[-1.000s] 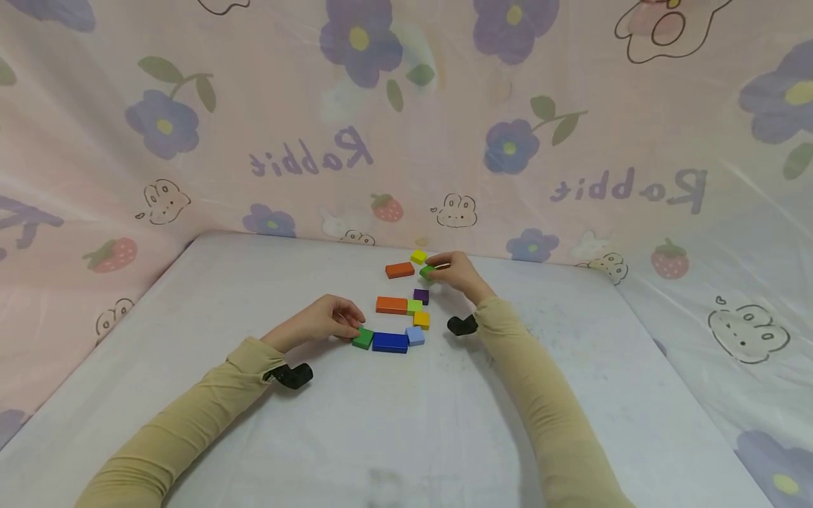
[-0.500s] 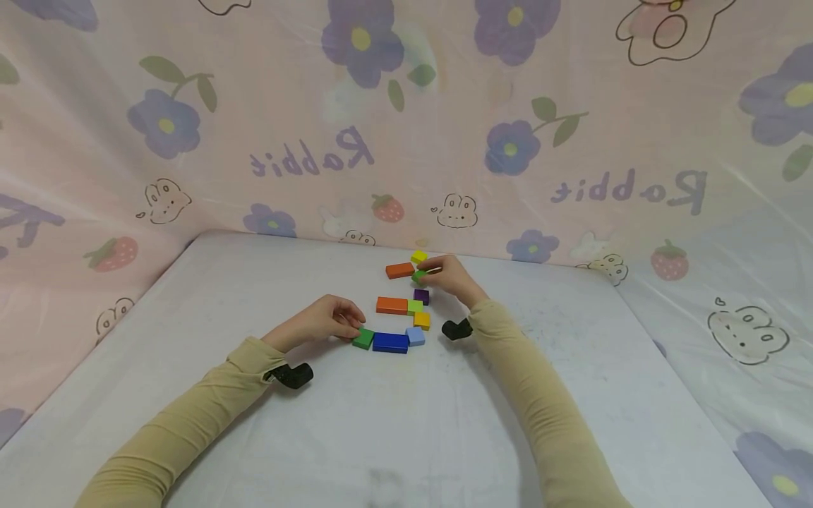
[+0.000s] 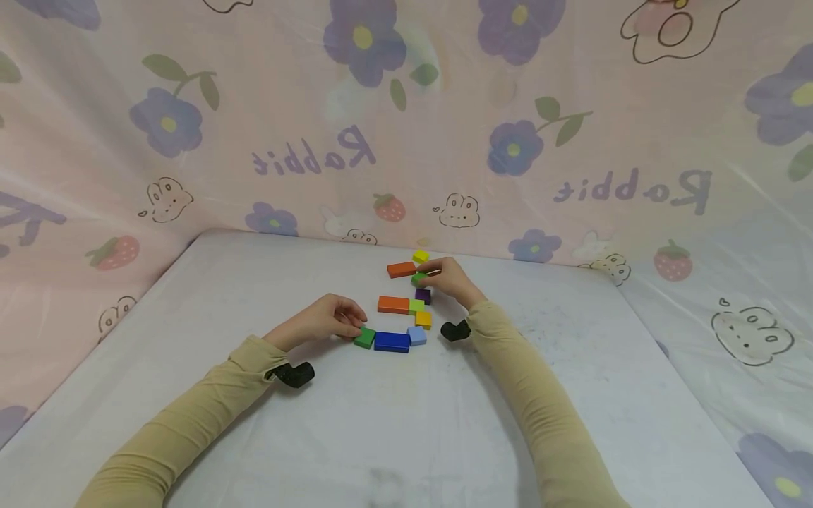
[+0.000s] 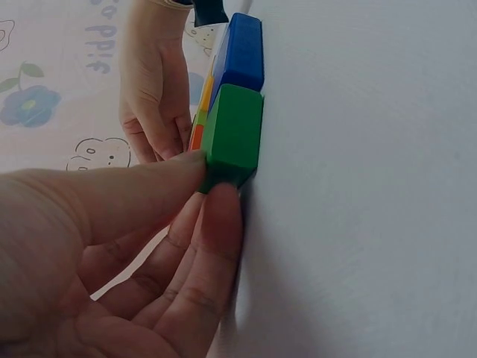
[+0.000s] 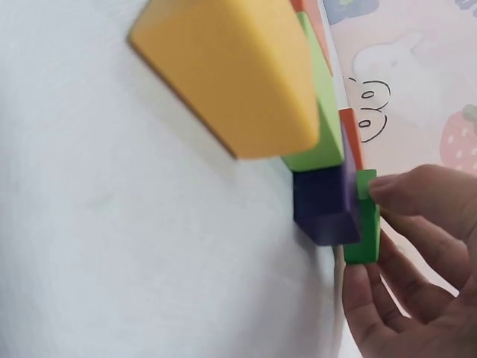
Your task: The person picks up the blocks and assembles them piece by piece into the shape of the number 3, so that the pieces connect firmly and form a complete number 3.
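Observation:
My left hand pinches the dark green block between thumb and finger at the near left end of the row. Beside that block lies a long blue block, followed by a light blue block. Farther back, my right hand holds a bright green block by its edges, thumb on one side and fingers on the other. It sits just behind the purple block; whether the two touch is hard to tell. A red-orange block and a yellow block lie beyond.
In the middle are an orange block, a lime block and an amber block. A patterned curtain rises behind the white table. Black wrist mounts stick out from both sleeves.
My right hand has brought the bright green block left and slightly nearer, toward the purple block. The left hand keeps its place on the dark green block.

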